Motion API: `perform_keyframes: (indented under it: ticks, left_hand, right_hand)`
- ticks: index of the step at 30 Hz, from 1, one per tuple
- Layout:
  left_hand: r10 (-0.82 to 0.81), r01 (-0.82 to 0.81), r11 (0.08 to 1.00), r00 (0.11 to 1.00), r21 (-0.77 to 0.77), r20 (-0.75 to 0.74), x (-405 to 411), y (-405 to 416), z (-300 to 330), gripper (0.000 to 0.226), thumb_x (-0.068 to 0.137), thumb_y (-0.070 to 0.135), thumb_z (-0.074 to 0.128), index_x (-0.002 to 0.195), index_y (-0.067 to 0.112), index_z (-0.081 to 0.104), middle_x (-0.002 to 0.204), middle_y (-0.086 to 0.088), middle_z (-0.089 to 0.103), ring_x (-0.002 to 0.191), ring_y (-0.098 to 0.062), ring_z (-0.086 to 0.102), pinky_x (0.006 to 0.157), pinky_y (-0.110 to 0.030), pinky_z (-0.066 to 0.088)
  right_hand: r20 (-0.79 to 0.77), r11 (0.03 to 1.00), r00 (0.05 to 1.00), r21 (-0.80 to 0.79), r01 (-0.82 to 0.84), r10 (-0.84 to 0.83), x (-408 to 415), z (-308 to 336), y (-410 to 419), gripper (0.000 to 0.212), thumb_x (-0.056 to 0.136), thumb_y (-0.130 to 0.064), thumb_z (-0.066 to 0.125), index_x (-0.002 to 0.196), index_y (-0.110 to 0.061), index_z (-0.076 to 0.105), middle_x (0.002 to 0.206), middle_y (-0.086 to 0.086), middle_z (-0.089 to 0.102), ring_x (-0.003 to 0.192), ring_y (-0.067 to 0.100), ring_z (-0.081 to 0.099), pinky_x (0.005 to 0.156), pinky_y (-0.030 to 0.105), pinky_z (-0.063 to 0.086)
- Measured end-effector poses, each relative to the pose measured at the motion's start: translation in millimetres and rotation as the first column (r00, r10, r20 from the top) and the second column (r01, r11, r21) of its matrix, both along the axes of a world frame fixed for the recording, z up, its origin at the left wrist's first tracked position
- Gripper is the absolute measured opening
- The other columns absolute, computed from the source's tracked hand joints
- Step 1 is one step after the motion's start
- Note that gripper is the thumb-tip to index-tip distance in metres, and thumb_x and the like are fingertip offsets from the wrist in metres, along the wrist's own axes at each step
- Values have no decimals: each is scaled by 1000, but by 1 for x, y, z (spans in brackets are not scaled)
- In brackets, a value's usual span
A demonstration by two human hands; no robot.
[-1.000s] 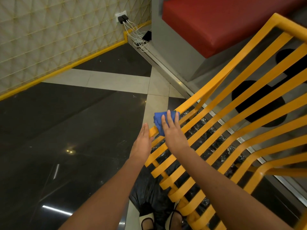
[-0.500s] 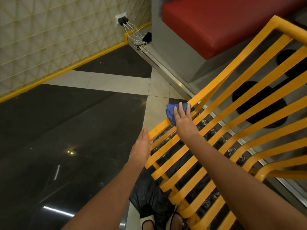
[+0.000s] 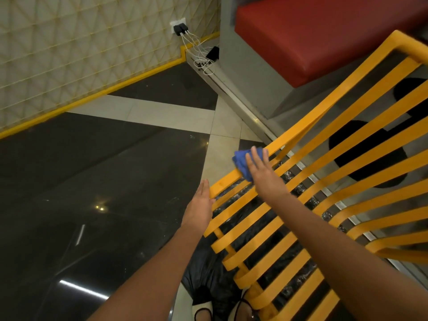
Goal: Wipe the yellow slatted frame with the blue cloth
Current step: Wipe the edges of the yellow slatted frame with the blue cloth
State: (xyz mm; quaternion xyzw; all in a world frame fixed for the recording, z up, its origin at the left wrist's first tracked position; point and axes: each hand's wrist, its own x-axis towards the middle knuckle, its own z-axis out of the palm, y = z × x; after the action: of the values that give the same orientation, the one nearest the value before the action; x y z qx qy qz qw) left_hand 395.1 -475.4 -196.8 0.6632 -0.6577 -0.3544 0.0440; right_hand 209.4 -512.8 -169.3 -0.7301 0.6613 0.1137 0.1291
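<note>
Nearest, the left hand (image 3: 198,208) reaches forward with straight fingers, its inner edge resting against the lower end of the top rail of the yellow slatted metal frame (image 3: 308,195). Just beyond, the right hand (image 3: 264,172) lies flat, fingers straight, pressing the bunched blue cloth (image 3: 240,162) onto that rail (forearm stretched over the slats). Farther off sits a red padded seat (image 3: 324,35).
</note>
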Motion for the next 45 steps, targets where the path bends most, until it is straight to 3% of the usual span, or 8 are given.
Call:
perform_keyframes:
  ticks: [6,10,16,28,32,37,41,45]
  left_hand:
    - [-11,10,1000,999,20,38,-1,-3,3,60,100,17,40,149,17,6,153,-4,24,136,-21,33,106,-35,33]
    - [-12,10,999,998,37,68,-2,-4,7,58,100,15,39,149,15,9,153,-6,25,132,-22,38,103,-36,35]
    - [-3,2,1000,998,6,67,-11,-5,8,59,99,19,40,149,13,9,156,-4,15,139,-21,27,104,-35,34]
    - [103,-93,988,992,-125,74,-24,2,-3,57,100,24,38,148,11,11,156,-3,15,143,-15,12,109,-24,23]
    - [117,-108,986,991,-124,68,-24,1,-4,57,99,22,39,148,11,13,156,-3,16,143,-14,12,109,-24,24]
    - [127,-116,984,989,-137,70,-26,2,-3,56,99,21,40,147,9,16,155,-5,19,143,-15,14,108,-24,25]
    - [113,-101,986,990,-135,80,-25,2,-4,56,99,24,38,148,10,14,155,-4,17,143,-14,14,108,-24,25]
    - [108,-98,988,991,-119,75,-23,1,-3,56,100,24,37,148,11,14,156,-3,16,142,-14,14,108,-24,26]
  right_hand:
    - [-43,991,990,-17,133,-134,-17,0,-25,84,88,12,46,150,-11,-6,157,12,-15,142,40,-16,112,44,32]
    - [-180,993,978,-42,-113,104,27,4,7,74,91,0,44,148,-6,-2,156,19,-7,141,43,-11,115,52,7]
    - [69,985,983,1,-171,170,24,1,22,79,91,8,40,148,-10,-12,157,10,-18,143,35,-17,103,32,41]
    - [-236,996,971,-79,-50,30,-63,7,-42,79,91,6,46,148,-6,-7,157,19,-9,136,42,-23,117,44,14]
    - [-304,956,919,-74,-284,250,-9,-11,-10,78,85,3,49,147,-7,4,156,23,-2,138,47,-17,113,63,1]
    - [58,982,981,-11,-186,187,2,-5,7,80,91,7,41,148,-11,-12,157,11,-18,142,37,-18,110,38,34]
    - [-6,987,987,-33,-160,160,-51,8,-19,78,91,7,42,148,-9,-9,156,13,-17,144,34,-13,117,38,17]
    - [-68,998,997,-40,-48,46,-63,2,-37,83,90,7,47,148,-9,-10,157,13,-14,143,39,-14,115,39,27]
